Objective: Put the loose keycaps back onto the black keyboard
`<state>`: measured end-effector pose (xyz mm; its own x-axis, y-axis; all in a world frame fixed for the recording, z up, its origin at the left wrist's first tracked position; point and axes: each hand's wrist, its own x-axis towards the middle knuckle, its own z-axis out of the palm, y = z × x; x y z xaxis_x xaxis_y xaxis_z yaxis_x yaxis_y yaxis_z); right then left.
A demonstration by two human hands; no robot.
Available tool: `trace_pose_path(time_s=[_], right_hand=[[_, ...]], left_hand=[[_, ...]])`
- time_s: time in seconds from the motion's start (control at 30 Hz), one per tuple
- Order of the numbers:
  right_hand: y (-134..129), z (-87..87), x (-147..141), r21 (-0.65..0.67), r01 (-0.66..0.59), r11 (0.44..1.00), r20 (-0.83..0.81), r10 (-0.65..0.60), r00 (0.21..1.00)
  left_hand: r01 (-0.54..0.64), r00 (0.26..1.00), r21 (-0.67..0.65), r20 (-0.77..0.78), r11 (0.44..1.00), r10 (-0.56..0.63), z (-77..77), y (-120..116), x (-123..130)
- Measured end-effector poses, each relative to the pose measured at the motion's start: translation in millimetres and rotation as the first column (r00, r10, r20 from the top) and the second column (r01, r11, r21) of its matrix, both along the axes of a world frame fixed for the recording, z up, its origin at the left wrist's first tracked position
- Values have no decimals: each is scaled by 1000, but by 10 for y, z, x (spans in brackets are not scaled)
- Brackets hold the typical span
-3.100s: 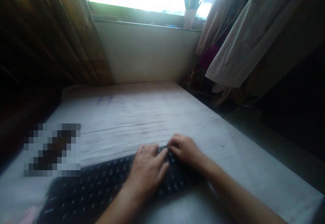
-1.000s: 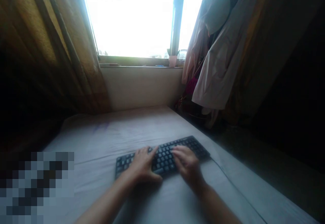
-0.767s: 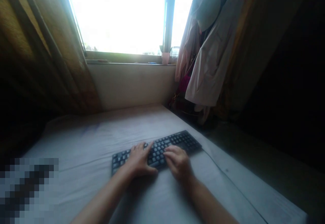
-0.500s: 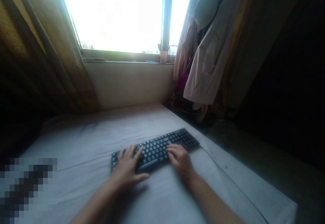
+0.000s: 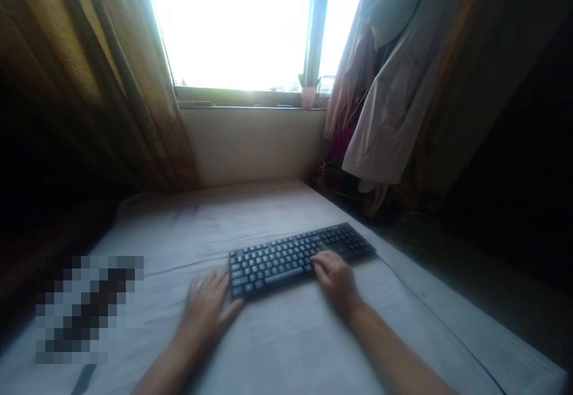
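Observation:
A black keyboard (image 5: 273, 262) with light-marked keys lies at a slant on the pale bed sheet. Off its left end rests my left hand (image 5: 205, 302), fingers spread on the sheet, the thumb pointing at the keyboard's near left corner and close to or touching it. My right hand (image 5: 336, 278) is at the right part of the keyboard, its fingers curled together over the keys by the near edge. The undersides of those fingertips are hidden. From the keyboard's right end a thin cable (image 5: 441, 316) runs over the sheet toward the lower right.
A pixelated dark item (image 5: 89, 311) lies on the bed sheet (image 5: 277, 347) at the left. Behind the bed are a window sill (image 5: 237, 106) with a small pink pot (image 5: 308, 97), a yellowish curtain (image 5: 129, 85) and hanging clothes (image 5: 380, 126). The bed's right edge drops to a dark floor.
My left hand has slid left off the keys onto the sheet. The right hand stays at the same part of the keyboard. The whole view has shifted, so things appear further right.

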<state>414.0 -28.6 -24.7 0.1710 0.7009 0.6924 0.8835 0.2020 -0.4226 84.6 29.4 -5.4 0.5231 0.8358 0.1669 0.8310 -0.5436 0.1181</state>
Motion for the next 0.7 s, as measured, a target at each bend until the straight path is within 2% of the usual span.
trace_pose_path(time_s=[0.13, 0.23, 0.37, 0.5, 0.7], right_hand=[[0, -9, -22, 3, 0, 1000, 31, 0, 1000], [-7, -8, -16, 15, 10, 1000, 61, -11, 998], [-41, -6, -28, 26, 2, 1000, 99, -5, 995], [-49, 45, -84, 53, -32, 998, 109, 26, 994], [-4, 126, -504, 120, -131, 984, 121, 117, 986]], left_hand=[[11, 999, 41, 35, 999, -13, 14, -46, 108], [63, 996, 46, 54, 997, -65, -20, -132, 66], [141, 986, 55, 78, 988, -145, -58, -361, -170], [148, 980, 128, 117, 981, -163, -26, -628, -492], [169, 963, 287, 157, 943, -220, 70, -879, -813]])
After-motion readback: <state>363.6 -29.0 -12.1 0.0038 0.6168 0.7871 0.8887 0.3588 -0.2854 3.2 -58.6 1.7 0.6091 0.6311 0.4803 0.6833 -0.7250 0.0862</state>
